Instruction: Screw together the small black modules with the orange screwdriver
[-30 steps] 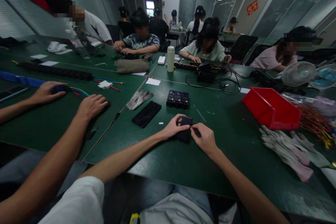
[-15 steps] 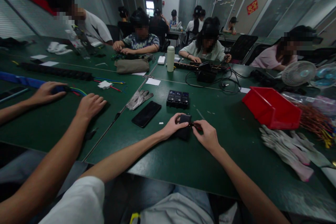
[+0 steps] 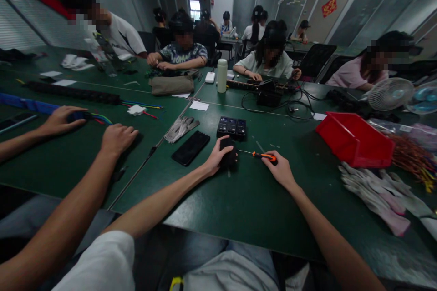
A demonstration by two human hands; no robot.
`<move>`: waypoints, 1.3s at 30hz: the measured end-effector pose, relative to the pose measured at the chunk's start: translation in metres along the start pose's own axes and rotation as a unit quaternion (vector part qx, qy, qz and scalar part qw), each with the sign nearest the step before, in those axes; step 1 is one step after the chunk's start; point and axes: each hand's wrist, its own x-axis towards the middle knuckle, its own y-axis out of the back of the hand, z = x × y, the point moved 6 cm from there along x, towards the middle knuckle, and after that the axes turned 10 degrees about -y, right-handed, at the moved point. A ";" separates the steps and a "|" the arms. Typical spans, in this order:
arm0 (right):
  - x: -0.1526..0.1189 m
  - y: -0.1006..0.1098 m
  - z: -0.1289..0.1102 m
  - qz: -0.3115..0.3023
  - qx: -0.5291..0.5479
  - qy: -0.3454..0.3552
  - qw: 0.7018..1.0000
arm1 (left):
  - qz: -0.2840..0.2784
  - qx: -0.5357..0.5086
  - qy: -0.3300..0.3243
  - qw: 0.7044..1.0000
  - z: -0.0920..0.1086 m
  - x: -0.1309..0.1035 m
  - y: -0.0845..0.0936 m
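Observation:
My left hand (image 3: 216, 156) is closed round a small black block (image 3: 228, 154), whose exact kind I cannot make out. In my right hand (image 3: 278, 168) is a screwdriver (image 3: 269, 157) with an orange and black handle, gripped by the fingers. Its thin shaft points left at the black block, and the tip ends close to it; whether they touch I cannot tell. Just behind the block lies a black module with three sections (image 3: 232, 127). A black phone (image 3: 191, 148) rests left of my left hand, with a grey work glove (image 3: 180, 128) behind it.
On the right stand a red bin (image 3: 355, 141), grey-pink gloves (image 3: 375, 195) and a heap of copper-coloured wires (image 3: 413, 157). A pale green bottle (image 3: 221, 76) stands farther back. At left, a neighbour's hands (image 3: 118, 138) rest near a blue strip (image 3: 30, 102). Other people sit opposite.
The black block has moved left and slightly up with my left hand, and looks turned. My right hand with the screwdriver has drawn back to the right, so its shaft now shows.

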 end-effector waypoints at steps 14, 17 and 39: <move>-0.004 -0.017 0.003 -0.050 0.368 -0.080 0.925 | 0.047 0.241 -0.133 0.960 0.013 0.001 0.012; -0.004 -0.018 0.002 -0.057 0.357 -0.074 0.930 | 0.047 0.256 -0.156 0.953 0.016 0.001 0.009; -0.006 -0.019 -0.006 -0.091 0.325 -0.055 0.940 | 0.061 0.284 -0.166 0.942 0.028 -0.005 -0.001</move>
